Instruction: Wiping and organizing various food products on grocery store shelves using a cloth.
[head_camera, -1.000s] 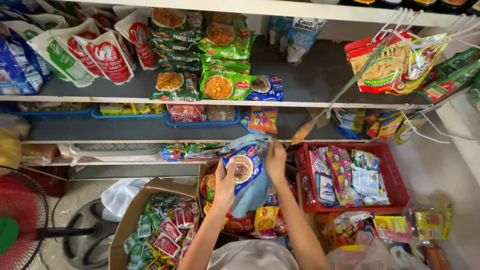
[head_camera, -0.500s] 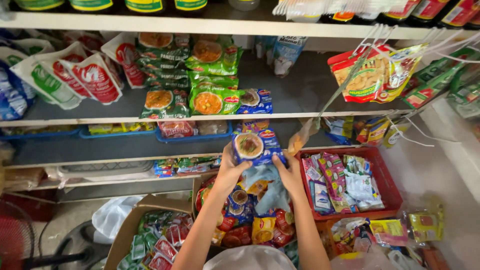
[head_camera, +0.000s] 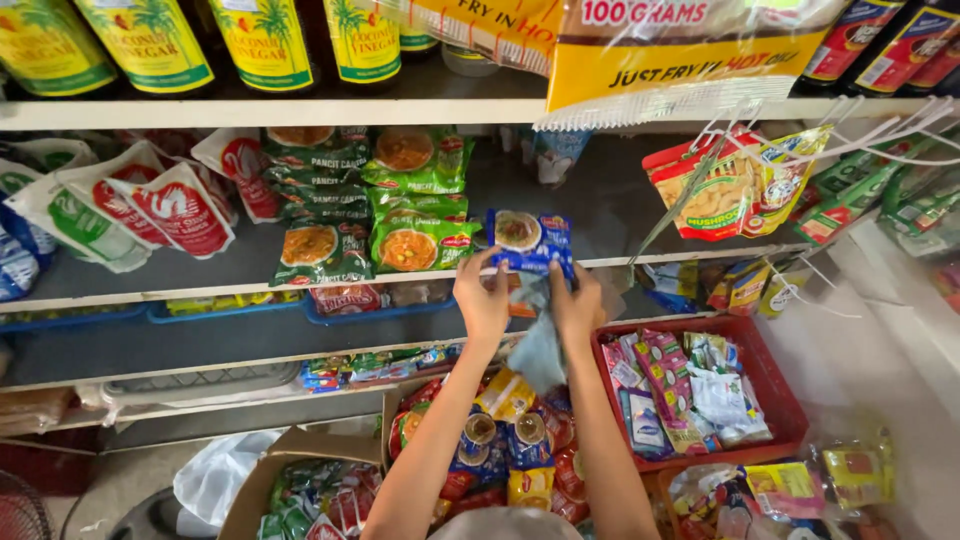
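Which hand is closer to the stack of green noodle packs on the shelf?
Left. The left hand grips the blue noodle pack's left end, right beside the green noodle packs. The right hand holds the pack's far end, with a grey cloth, farther away.

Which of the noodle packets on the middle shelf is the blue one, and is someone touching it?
The blue packet at the right end of the row; the others are green packets. Both the left hand and right hand grip it.
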